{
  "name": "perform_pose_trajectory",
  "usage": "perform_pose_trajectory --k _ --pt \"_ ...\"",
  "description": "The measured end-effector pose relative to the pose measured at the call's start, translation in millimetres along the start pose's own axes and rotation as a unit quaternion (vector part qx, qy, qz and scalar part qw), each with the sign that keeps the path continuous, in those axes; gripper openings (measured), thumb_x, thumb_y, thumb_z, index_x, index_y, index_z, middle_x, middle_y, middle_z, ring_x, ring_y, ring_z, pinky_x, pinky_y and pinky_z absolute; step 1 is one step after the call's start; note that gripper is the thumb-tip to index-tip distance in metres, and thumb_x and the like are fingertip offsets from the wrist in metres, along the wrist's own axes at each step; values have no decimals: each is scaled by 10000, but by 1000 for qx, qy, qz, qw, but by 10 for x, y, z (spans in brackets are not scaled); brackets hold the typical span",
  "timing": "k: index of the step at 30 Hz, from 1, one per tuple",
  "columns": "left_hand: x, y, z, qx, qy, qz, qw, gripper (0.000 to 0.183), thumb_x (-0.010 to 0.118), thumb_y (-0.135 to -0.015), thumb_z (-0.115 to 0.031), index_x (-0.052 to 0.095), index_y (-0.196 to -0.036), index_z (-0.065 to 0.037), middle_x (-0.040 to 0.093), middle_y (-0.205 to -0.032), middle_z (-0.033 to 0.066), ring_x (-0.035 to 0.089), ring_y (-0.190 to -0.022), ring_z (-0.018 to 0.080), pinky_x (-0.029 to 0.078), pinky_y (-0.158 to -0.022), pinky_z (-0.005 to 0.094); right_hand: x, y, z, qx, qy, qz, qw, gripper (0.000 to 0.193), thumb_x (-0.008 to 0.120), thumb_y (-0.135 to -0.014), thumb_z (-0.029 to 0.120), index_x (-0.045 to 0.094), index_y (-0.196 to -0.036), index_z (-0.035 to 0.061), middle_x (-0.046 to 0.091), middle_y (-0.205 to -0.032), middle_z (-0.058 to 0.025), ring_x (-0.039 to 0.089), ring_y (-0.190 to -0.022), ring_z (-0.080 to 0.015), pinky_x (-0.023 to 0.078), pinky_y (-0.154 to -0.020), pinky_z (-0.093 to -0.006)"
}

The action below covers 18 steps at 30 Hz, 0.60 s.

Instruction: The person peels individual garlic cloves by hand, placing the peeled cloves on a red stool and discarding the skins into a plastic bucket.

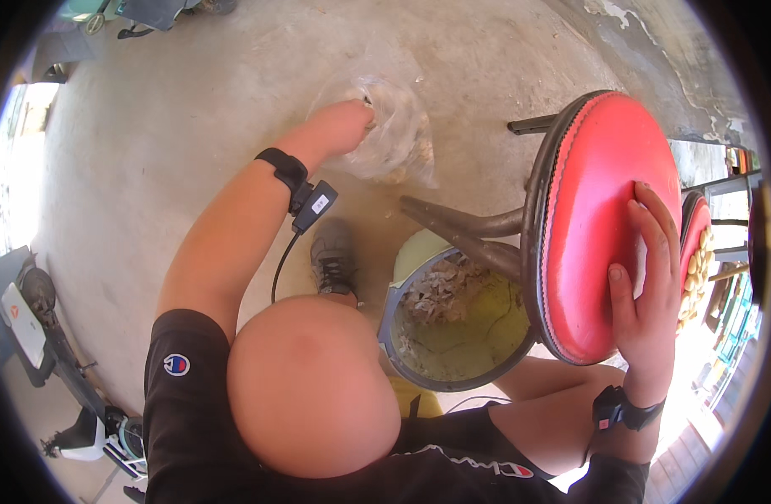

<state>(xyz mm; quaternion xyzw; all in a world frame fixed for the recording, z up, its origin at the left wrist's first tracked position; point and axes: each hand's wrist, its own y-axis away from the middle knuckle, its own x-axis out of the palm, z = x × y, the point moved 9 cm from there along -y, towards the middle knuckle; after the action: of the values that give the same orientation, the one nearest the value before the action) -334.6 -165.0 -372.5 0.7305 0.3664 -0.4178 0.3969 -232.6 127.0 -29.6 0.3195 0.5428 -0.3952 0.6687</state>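
My left hand [345, 126] is stretched forward, low over the concrete floor. Its fingers are curled closed at the crumpled edge of a clear plastic bag [402, 126], and the fingertips are partly hidden. The bag lies slack, with some pale bits showing through it. On a round red padded stool [595, 202] with dark legs, my right hand [650, 277] rests with its fingers spread and holds nothing. Between the stool and my knee is a yellow-green bucket [478, 336] with a grey rim. Pale flaky scraps [444, 290] lie inside it along one side.
Behind the red stool, a second red seat [696, 218] bears many small pale-tan pieces [696, 273]. My shoe [333, 256] stands left of the bucket. A scooter-like vehicle [57, 361] is at the far left. A worn wall [671, 59] rises at the back right.
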Motion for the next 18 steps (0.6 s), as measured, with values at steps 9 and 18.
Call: perform_pose_trajectory --k 9,18 --pt "302 -329 258 -156 16 51 986 228 585 -879 -119 692 -1054 -20 703 -1065 212 689 -974 367 557 -792 462 -39 -167 -103 0 -54 13 998 359 513 -937 203 614 -1182 -40 540 -1342 -242 540 -1202 -410 409 -1050 -477" --pt "142 -137 418 -126 28 -16 992 267 614 -885 -163 635 -1109 -19 676 -1064 234 654 -993 404 531 -831 475 -296 -226 -315 19 -170 -41 984 523 409 -1041 422 658 -935 -26 666 -1175 -211 616 -1125 -348 428 -1010 -440"
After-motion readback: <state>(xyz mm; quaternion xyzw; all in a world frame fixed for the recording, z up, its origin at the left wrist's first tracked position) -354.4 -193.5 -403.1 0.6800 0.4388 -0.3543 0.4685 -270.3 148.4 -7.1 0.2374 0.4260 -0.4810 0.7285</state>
